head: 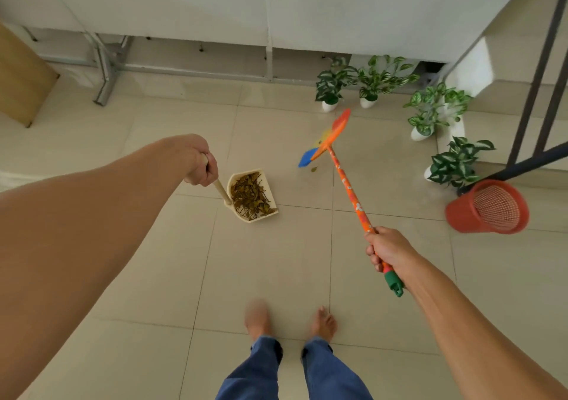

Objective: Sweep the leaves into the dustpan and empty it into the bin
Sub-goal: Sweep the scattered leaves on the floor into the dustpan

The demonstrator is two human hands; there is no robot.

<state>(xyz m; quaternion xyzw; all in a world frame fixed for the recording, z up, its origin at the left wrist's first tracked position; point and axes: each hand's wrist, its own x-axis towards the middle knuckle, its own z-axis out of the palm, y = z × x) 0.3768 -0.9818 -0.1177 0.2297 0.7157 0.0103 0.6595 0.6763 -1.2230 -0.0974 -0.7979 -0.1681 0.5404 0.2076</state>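
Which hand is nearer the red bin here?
Right. The right hand, gripping the broom, is just left of the red bin. The left hand, holding the dustpan, is farther, across the floor.

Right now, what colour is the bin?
Red-orange, with a mesh inside; the bin shows best in the head view, by the potted plants.
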